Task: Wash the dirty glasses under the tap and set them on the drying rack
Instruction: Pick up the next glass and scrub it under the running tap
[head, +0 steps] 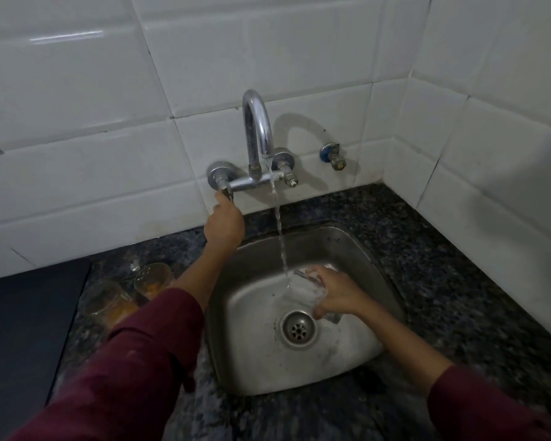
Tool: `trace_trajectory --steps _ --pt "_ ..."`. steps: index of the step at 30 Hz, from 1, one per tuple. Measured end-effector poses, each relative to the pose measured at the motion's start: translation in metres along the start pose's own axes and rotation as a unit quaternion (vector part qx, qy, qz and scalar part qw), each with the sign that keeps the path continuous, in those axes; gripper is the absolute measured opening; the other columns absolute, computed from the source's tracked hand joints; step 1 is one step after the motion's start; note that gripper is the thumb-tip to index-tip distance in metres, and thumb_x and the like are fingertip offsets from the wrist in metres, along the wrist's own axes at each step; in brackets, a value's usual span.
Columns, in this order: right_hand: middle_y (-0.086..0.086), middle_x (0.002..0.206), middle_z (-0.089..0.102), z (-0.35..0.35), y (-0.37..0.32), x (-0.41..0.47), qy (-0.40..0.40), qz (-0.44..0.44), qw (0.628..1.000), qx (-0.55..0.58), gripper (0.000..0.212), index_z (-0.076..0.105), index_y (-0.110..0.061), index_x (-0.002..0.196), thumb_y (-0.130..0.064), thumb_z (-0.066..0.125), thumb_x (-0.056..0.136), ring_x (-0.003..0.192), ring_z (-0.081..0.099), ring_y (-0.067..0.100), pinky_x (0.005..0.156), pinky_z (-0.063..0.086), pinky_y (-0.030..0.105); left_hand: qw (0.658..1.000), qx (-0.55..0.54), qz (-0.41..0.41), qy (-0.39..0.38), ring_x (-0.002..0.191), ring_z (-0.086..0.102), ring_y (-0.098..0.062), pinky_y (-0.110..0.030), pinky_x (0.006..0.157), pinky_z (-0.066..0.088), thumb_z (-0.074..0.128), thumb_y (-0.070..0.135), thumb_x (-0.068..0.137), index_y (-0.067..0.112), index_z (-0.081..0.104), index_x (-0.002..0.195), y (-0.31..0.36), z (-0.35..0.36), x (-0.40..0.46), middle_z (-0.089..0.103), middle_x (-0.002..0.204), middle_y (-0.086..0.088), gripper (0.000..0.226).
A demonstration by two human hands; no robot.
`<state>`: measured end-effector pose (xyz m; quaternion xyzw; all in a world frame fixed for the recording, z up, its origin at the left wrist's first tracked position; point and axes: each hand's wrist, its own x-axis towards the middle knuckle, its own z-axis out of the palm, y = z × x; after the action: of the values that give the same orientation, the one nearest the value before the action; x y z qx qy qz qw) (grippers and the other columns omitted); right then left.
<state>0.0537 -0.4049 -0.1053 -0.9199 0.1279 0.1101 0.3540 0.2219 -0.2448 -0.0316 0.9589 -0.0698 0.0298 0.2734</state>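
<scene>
We are early in the job, as we judge it. Over the sink [341,246], near its back edge, water runs from the tap [257,128] onto one glass [303,291], tilted and clamped in our right hand [337,292]. Our left hand [225,222] pinches the tap's left handle [226,190]. Two dirty glasses [134,292] wait on the counter [458,281] by the sink's left edge, unwashed. No rack shows.

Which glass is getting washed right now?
Find the steel sink. Over its drain, the right hand holds a clear glass tilted under the running water. The two orange-stained glasses stand outside, on the counter left of the sink.
</scene>
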Motion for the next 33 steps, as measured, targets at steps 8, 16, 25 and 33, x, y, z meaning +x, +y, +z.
trace_trajectory --steps 8,16,25,33 --pt "0.005 0.121 0.043 -0.033 -0.056 -0.008 -0.052 -0.079 0.956 -0.277 0.067 0.049 -0.024 0.121 -0.032 0.081 0.063 0.106 0.053 0.027 0.075 0.042 0.032 0.926 0.146 0.176 -0.301 0.125 0.050 -0.029 -0.038 0.100 0.044 0.078 0.029 0.074 0.007 0.040 0.138 -0.027 0.025 -0.102 0.050 0.140 -0.015 0.077" --pt "-0.001 0.120 0.048 -0.038 -0.090 -0.002 0.010 -0.172 0.978 -0.118 0.077 0.039 -0.026 0.120 -0.028 0.085 0.058 0.104 0.050 0.015 0.083 0.046 0.032 0.969 -0.128 0.126 -0.169 0.091 0.064 -0.022 -0.038 0.078 0.051 0.088 0.037 0.061 0.009 0.058 0.109 -0.039 0.037 -0.125 0.068 0.102 -0.006 0.063" --pt "-0.005 0.100 0.067 0.036 -0.099 0.002 0.114 -0.070 0.952 0.277 0.055 0.056 -0.022 0.109 -0.022 0.085 0.062 0.089 0.065 0.008 0.066 0.050 0.012 0.967 -0.227 0.071 -0.091 0.077 0.058 0.004 -0.006 0.063 0.042 0.087 0.025 0.064 0.014 0.060 0.104 -0.068 0.021 -0.122 0.063 0.092 0.009 0.050" --pt "0.001 0.098 0.067 0.044 -0.241 0.054 0.138 -0.150 0.947 0.248 0.054 0.060 -0.017 0.105 -0.020 0.086 0.058 0.087 0.062 0.015 0.077 0.047 0.025 0.965 -0.253 0.067 -0.005 0.101 0.064 -0.008 -0.016 0.087 0.051 0.076 0.025 0.080 0.011 0.056 0.126 -0.163 -0.097 -0.092 0.066 0.112 -0.002 0.052"
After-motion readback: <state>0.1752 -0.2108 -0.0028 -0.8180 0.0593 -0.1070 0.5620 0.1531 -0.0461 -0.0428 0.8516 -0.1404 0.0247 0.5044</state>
